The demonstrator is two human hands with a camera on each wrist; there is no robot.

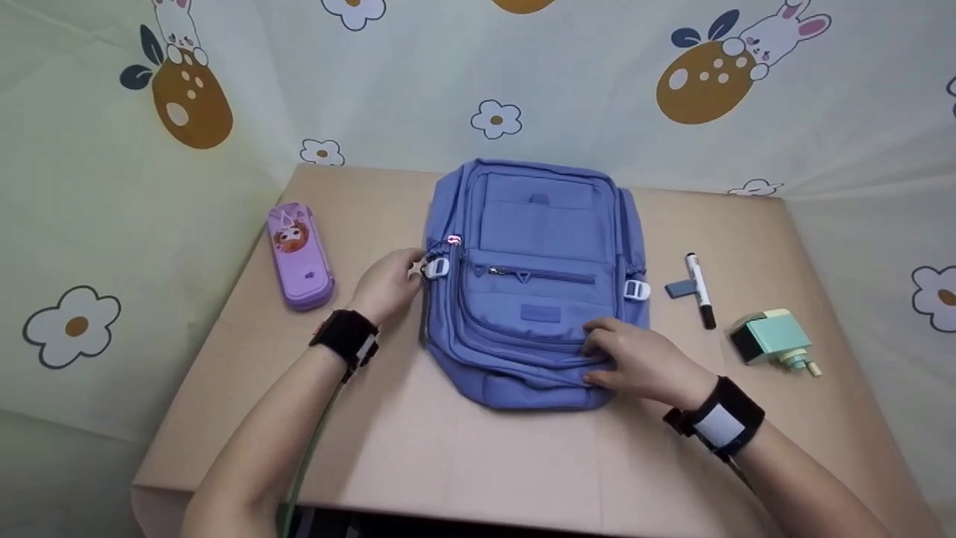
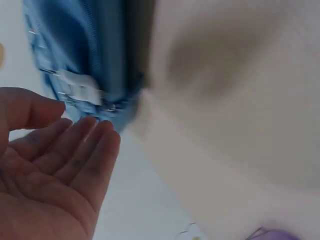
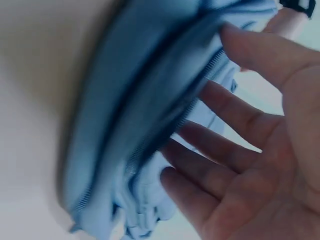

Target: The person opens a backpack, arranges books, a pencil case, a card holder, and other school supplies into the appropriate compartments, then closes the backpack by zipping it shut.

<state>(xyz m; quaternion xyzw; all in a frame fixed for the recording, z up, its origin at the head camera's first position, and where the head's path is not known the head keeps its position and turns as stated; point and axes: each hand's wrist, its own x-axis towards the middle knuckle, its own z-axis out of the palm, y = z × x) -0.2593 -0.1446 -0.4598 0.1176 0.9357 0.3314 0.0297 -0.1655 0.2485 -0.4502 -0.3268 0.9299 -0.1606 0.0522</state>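
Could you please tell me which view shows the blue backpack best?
The head view, since it shows nearly the whole backpack, with only a little behind the right hand. The left wrist view shows only one blurred side with a white buckle; the right wrist view, a close-up of one part, somewhat hidden by that hand.

One bag, with two white buckles, one on each side. One table. On the left, one pencil case. On the right, one marker, one grey piece and one sharpener. Two wristbands. On the cloth: two rabbits; three fruits, one mostly cut off; six flowers, whole or in part, plus a sliver of pattern at the right edge.
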